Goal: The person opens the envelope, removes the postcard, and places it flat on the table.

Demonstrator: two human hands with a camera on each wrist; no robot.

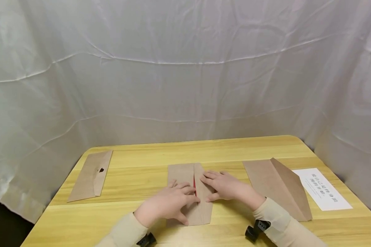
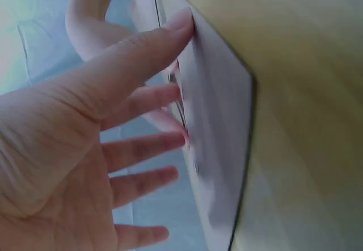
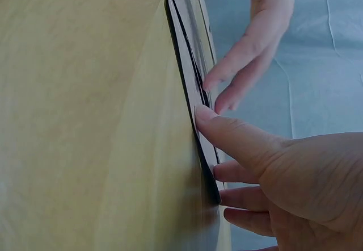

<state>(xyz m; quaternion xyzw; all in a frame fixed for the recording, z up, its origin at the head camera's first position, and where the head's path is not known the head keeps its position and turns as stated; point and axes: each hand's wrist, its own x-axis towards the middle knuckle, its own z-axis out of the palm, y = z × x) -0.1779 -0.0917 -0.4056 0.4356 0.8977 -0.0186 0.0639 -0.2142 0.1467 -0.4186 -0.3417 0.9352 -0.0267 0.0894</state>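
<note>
On the table, a brown envelope lay with something red in its opening, the left hand touching it, the right hand on its flap, both with loose fingers.

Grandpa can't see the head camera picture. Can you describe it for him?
A person's left hand and right hand touch a brown envelope on a wooden table, something red showing in its opening. A second envelope lies at left; at right, a third envelope, flap open, beside a white card.
</note>
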